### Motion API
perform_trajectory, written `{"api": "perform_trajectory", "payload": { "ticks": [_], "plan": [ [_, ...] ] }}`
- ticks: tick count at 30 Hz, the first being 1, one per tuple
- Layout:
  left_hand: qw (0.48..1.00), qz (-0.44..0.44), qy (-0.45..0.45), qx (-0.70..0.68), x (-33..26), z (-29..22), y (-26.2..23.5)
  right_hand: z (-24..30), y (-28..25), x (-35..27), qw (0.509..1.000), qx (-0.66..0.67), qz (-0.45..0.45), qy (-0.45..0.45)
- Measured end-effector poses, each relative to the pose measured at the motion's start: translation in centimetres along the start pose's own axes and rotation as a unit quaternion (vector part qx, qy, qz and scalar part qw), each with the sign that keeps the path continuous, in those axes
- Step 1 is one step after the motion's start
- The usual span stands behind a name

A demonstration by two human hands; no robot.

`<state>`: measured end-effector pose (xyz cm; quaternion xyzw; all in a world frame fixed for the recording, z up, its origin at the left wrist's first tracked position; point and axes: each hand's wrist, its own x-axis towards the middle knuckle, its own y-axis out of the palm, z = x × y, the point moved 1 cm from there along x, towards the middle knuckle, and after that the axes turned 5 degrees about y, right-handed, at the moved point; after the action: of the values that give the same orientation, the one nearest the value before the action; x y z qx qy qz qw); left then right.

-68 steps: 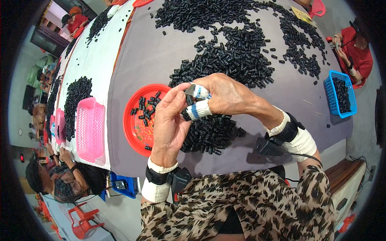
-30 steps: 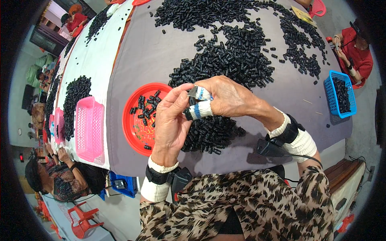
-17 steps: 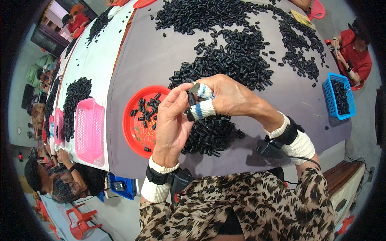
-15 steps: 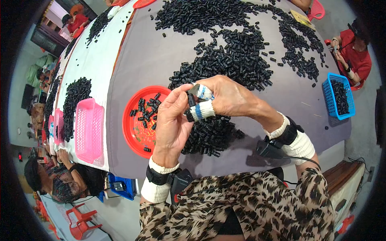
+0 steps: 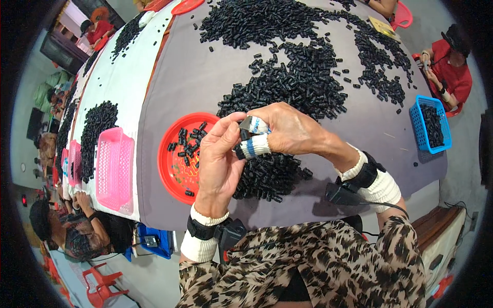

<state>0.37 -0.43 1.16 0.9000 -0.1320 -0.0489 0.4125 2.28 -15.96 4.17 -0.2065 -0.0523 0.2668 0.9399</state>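
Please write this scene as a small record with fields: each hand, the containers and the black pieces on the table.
Left hand: holds a small black piece, partly hidden, at its fingers
Right hand: holds a dark blade with white wrapping, close to the piece
Red tray: beside the left hand, some black pieces inside
Pink basket: farther left, on white cloth
Blue basket: far right, black pieces inside
Large heap: black pieces on grey cloth, beyond the hands
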Motion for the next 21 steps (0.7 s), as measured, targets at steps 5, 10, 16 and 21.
{"api": "perform_trajectory", "payload": {
  "ticks": [5,10,16,21],
  "plan": [
    [1.000,0.009,0.001,-0.006,-0.1,-0.2,-0.1,0.2,0.2,-0.2,1.000,0.006,-0.006,-0.014],
    [1.000,0.010,0.004,-0.016,-0.3,-0.1,0.4,0.3,0.4,-0.7,0.997,0.078,-0.008,-0.006],
    [0.997,0.053,-0.016,-0.044,-0.2,0.4,0.4,0.3,-0.2,-1.6,0.999,0.019,-0.029,0.011],
    [0.997,0.067,-0.029,-0.027,0.0,0.9,0.3,-0.1,-0.4,-2.0,0.999,-0.008,-0.044,0.001]
  ]
}}
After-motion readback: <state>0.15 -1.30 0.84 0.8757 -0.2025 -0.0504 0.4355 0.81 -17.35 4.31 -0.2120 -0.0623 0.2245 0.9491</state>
